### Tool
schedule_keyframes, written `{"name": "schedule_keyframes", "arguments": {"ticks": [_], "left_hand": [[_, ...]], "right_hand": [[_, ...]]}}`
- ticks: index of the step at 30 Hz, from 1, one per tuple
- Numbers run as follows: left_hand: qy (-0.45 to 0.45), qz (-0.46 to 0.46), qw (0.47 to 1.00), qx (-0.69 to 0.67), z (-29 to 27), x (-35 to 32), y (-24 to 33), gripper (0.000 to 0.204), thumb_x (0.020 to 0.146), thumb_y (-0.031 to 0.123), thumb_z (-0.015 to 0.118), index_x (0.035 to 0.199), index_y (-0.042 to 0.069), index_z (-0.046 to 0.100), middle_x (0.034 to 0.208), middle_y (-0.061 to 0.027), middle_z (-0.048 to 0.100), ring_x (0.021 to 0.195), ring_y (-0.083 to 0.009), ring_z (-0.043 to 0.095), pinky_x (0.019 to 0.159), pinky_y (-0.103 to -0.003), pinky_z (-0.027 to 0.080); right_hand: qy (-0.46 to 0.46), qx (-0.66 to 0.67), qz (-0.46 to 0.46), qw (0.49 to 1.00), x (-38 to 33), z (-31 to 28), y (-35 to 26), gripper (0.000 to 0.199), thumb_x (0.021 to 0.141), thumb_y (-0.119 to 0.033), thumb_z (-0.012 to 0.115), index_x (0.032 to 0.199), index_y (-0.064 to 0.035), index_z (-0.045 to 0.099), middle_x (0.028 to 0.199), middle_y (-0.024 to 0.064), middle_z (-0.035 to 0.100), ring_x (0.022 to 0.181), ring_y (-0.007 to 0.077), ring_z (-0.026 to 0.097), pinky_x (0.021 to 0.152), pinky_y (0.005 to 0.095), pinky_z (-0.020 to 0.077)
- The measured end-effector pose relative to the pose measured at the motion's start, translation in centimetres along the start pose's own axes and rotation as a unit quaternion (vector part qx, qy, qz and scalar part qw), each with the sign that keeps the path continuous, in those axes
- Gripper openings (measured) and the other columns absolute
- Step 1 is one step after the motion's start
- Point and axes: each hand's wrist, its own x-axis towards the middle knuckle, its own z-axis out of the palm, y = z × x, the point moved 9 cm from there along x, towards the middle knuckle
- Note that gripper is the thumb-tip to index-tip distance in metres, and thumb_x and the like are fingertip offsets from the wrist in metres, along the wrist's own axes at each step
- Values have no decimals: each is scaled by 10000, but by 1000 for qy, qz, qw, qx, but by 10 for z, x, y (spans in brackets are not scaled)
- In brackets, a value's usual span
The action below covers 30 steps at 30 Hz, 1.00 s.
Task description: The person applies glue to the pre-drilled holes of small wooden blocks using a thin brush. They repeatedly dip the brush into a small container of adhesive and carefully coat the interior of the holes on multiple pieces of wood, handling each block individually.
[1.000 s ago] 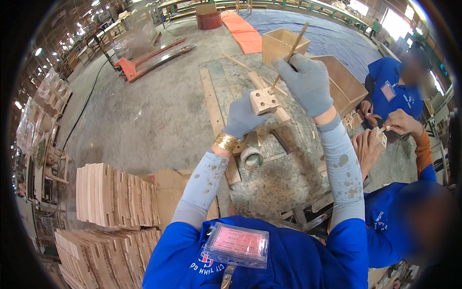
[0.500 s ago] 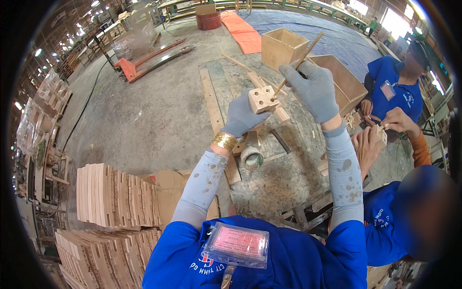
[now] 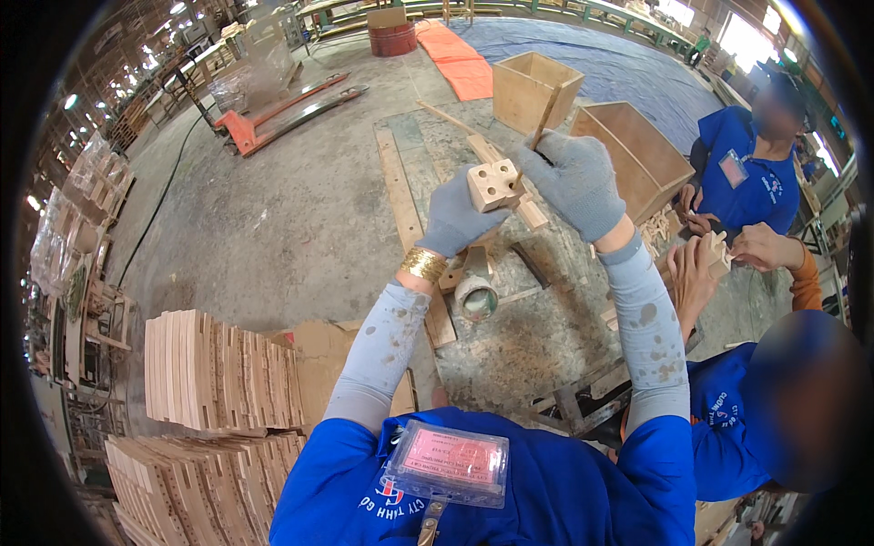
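Note:
My left hand, in a grey glove, grips a pale wooden block with several round holes in its upper face. In my gloved right hand is a thin wooden stick, its top rising above my fingers. Its lower end meets the block's right side at a hole; how deep it sits I cannot tell. Below the hands, a small round pot holding whitish stuff stands on the work surface. A dark bar lies to the right of this pot.
Close on my right, a co-worker's hands hold another block with pegs; a second person sits beyond. Two plywood boxes stand ahead. Stacked wooden slats are at lower left, an orange pallet jack at far left.
My right hand has come down and a little left, and the stick stands steeper against the block. The block has barely moved. More pegs show at the co-worker's block.

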Motion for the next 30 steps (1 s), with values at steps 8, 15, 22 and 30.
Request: {"name": "schedule_keyframes", "arguments": {"ticks": [8, 15, 22, 30], "left_hand": [[-2, -1, 1000, 0, 0, -1, -3, 561, 615, 443, 743, 996, 79, 551, 869, -123, 640, 790, -286, 631, 676, -349, 505], [-17, -19, 1000, -10, 3, 3, -2, 565, 608, 423, 747, 1013, 81, 549, 895, -111, 643, 824, -273, 630, 706, -342, 500], [2, -10, 1000, -11, -3, -1, -11, 593, 603, 422, 743, 1042, 79, 541, 915, -114, 643, 833, -272, 631, 711, -342, 501], [-10, -22, 1000, -10, 1, 1, -18, 617, 591, 428, 758, 1052, 83, 535, 942, -110, 641, 855, -265, 630, 738, -338, 500]], "right_hand": [[7, 1, -3, 1000, 1, -2, 2, 266, 813, -294, 592, 747, -43, 646, 576, 146, 573, 543, 294, 589, 489, 365, 448], [28, 1, 16, 999, -1, -9, 7, 270, 806, -290, 607, 730, -35, 646, 572, 146, 570, 521, 284, 580, 484, 346, 445], [89, 180, 236, 951, -47, -23, 46, 221, 817, -178, 622, 832, 40, 650, 615, 53, 608, 549, 50, 533, 511, 204, 427], [-80, 33, 97, 991, -179, 134, 58, 286, 828, -280, 567, 661, -56, 628, 608, 132, 582, 527, 298, 562, 469, 371, 425]]}}
